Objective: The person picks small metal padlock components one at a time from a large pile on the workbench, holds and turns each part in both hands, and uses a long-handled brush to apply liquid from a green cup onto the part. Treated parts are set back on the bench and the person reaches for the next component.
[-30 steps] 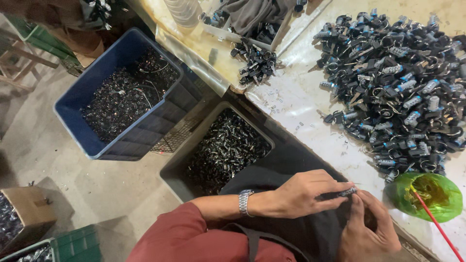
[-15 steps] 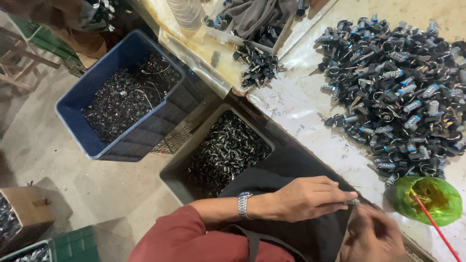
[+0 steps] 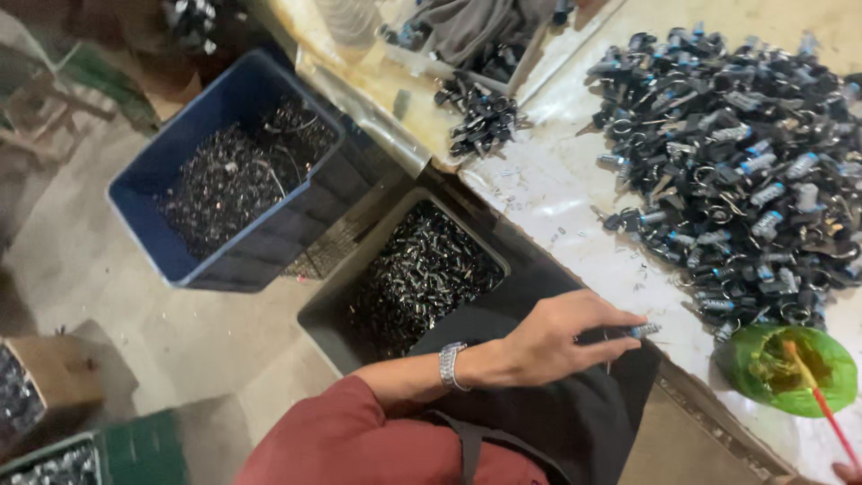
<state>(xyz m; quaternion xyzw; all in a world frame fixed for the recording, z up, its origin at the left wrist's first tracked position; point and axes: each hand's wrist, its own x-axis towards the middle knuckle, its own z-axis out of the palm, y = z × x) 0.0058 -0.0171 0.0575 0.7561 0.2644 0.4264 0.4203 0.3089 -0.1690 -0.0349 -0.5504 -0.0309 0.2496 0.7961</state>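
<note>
Your right hand (image 3: 844,471) dropped away to the frame's corner, grip unreadable; your left hand (image 3: 561,337) alone pinched the small part (image 3: 639,330), just short of the pile (image 3: 745,180).

Single head-worn view, looking steeply down, close over the left hand (image 3: 557,337); worktable (image 3: 575,193) right, floor bins (image 3: 224,269) left.

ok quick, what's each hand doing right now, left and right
Left hand: closed in a pinch on a small black part with a silver tip.
Right hand: only a sliver shows at the frame's bottom edge; cannot be told.
</note>
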